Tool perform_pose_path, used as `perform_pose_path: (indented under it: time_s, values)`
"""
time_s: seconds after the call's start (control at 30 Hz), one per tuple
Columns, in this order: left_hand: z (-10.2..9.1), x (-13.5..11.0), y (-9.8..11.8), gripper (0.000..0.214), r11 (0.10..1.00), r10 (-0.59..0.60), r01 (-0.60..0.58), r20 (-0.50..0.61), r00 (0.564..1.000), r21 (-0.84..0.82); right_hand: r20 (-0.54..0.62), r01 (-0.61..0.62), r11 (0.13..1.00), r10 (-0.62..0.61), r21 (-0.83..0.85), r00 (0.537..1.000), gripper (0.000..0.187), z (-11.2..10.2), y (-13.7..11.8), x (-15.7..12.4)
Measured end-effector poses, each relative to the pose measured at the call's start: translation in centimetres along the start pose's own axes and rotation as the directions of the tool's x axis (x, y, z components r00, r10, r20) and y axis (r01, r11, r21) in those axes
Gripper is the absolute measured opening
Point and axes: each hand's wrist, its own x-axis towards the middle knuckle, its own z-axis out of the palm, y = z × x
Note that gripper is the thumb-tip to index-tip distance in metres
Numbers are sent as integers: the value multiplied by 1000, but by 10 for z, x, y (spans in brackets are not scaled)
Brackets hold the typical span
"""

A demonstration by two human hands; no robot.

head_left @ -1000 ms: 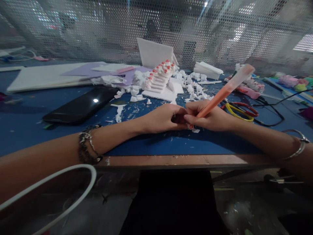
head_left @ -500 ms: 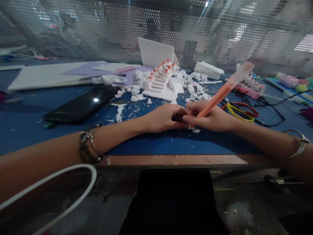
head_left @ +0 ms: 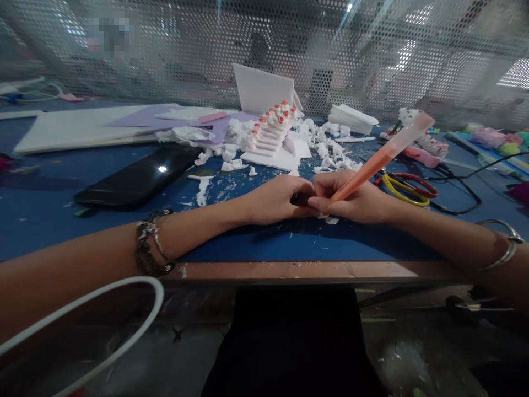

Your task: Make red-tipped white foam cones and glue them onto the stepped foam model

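Observation:
My right hand point(head_left: 355, 196) is closed around an orange marker point(head_left: 380, 160), its pale translucent end leaning up to the right and its tip hidden by my fingers. My left hand point(head_left: 281, 199) meets it, fingertips pinched together; whatever they grip is mostly hidden, with only a bit of white and red showing under the fingers. A small white scrap point(head_left: 331, 220) lies just below. Behind my hands stands a white foam staircase model point(head_left: 268, 140) with red-topped white blobs along its side and an upright white panel point(head_left: 264, 88) behind it.
White foam scraps point(head_left: 330, 157) surround the model. A black phone point(head_left: 138, 179) lies left, near white sheets point(head_left: 74, 129) and a purple sheet point(head_left: 136, 116). On the right are red and yellow cable loops point(head_left: 405, 190) and a pink tool point(head_left: 424, 156). Perforated metal mesh point(head_left: 185, 55) closes the back.
The marker's upper end has tipped slightly right and down. Both hands stay together in nearly the same place.

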Motion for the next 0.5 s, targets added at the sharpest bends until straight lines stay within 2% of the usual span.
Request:
perform_pose_path:
  time_s: [0.5]
  values:
    - [0,0,0,22,999,32,-32,5,999,-12,-6,-9,1000,9,-14,1000,24,0,-1,0]
